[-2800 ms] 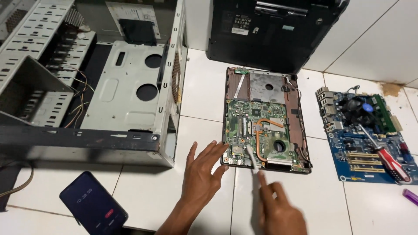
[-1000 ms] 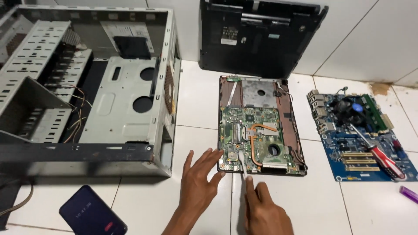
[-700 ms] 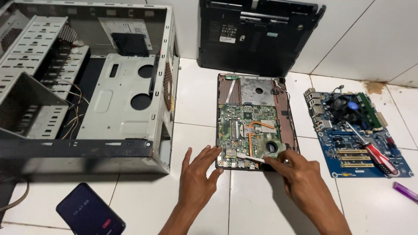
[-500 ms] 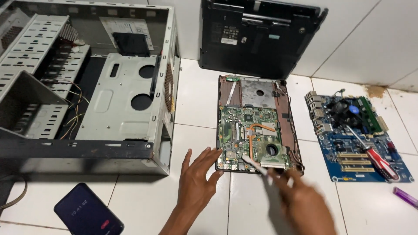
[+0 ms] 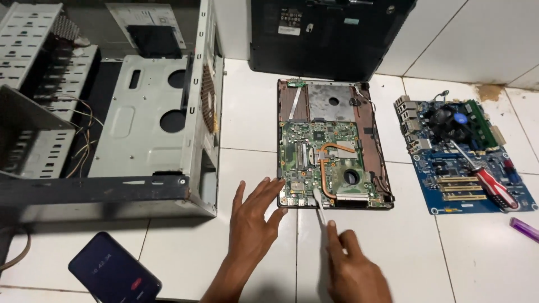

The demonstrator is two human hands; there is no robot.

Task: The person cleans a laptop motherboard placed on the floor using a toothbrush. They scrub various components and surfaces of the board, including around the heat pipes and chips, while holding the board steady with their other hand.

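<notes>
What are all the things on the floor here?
Computer case: one, grey metal, open, on the left.
Laptop base: one, black with a green circuit board inside, in the middle.
Laptop lid: one, black, at the top, leaning by the wall.
Blue circuit board: one, blue, on the right.
Screwdriver: one, red handle, lying on the blue circuit board.
Purple thing: one, purple, at the right edge; too cut off to tell what.
Phone: one, dark, screen lit, bottom left.
White tool: one, thin, white, tip at the laptop base's front edge.
Left hand: flat, fingers touching the laptop base's corner.
Right hand: holds the white tool.
</notes>
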